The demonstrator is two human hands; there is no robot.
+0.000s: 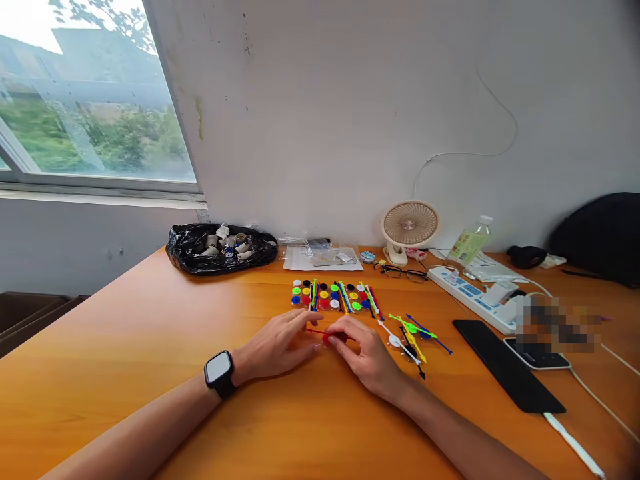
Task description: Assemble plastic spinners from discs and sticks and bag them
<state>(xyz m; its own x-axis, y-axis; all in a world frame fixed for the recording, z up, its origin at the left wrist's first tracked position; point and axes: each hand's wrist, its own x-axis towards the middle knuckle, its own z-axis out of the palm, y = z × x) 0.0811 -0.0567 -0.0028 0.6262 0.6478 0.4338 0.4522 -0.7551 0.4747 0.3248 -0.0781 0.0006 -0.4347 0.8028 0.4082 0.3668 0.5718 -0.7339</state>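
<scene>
Bright overall, lit by daylight through the window (100, 113) at upper left. Overexposed in the sky (25, 27) outside. Glossy with a pale sheen on the far left of the bench (125, 373). Shadowed softly beneath left hand (280, 340) and right hand (367, 350). Darkened at the upper right corner. Stretched by wide-angle distortion toward the edges. Pixelated in coarse blocks over part of the phone (537, 360). Soft in fine detail on the coloured discs (296, 301).

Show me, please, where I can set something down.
The table is bare between the black bag and left forearm, and between left and right forearm. Crowded: beyond and right of the right hand, with coloured discs, arrow spinners, power strip.
</scene>
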